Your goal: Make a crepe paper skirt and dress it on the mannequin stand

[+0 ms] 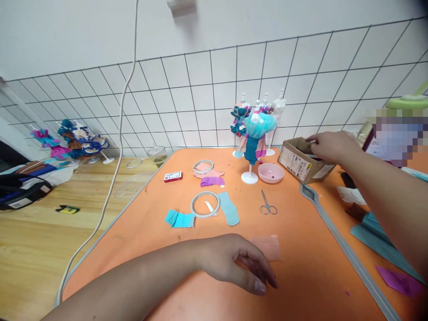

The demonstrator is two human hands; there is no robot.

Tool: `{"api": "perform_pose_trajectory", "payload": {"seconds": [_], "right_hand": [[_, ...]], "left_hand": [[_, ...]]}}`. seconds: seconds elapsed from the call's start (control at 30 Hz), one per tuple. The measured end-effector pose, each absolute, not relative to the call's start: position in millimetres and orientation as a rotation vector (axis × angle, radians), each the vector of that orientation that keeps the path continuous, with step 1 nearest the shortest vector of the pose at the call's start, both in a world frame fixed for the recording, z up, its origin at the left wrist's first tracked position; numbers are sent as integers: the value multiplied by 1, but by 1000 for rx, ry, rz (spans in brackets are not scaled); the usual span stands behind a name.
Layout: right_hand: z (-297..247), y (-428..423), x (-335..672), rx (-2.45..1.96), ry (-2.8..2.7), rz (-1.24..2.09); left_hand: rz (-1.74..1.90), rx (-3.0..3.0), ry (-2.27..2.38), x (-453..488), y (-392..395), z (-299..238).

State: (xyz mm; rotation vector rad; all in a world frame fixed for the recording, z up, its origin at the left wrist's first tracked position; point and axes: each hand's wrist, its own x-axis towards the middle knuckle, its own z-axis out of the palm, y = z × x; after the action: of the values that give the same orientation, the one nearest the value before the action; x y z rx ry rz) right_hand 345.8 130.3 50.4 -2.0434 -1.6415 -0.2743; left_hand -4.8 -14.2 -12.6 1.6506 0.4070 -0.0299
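Observation:
My left hand (239, 263) rests on the orange table (301, 267), fingers loosely curled and apart, touching the edge of a pale pink paper piece (269, 246); it holds nothing. My right hand (331, 146) reaches far right over an open cardboard box (301, 162), fingers curled down into its top; what they grip, if anything, is hidden. Small scissors (268, 205) lie between the two hands. A tape ring (205, 204) sits beside light blue paper pieces (229, 208).
A mannequin stand dressed in teal paper (254, 133) stands at the back with a pink bowl (270, 172) beside it. Another tape ring (203, 166), purple paper (212, 181) and a small red box (173, 176) lie behind. A white cable (113, 178) hangs at left over a wooden table.

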Motion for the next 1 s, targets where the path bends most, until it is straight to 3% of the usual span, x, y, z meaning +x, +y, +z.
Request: {"api": "perform_pose_trajectory", "payload": {"seconds": [0.07, 0.13, 0.27, 0.43, 0.8, 0.93, 1.0], "right_hand": [[54, 107, 321, -1952, -1585, -354], [52, 70, 286, -1744, -1645, -205], [20, -21, 218, -1258, -2382, 124], [-30, -73, 196, -1368, -2549, 401], [-28, -70, 204, -1422, -2714, 250], [-23, -72, 206, -1396, -2645, 236], [-18, -72, 208, -1416, -2556, 255]], "left_hand": [[-30, 1682, 398, -5, -14, -12], [-23, 1708, 391, -5, -14, -12], [-21, 1707, 372, -5, -15, -9], [-3, 1665, 384, -5, -15, -6], [102, 1111, 369, -15, 5, -16], [505, 1667, 722, -25, 19, -8], [486, 2193, 901, -31, 25, -6]]}}
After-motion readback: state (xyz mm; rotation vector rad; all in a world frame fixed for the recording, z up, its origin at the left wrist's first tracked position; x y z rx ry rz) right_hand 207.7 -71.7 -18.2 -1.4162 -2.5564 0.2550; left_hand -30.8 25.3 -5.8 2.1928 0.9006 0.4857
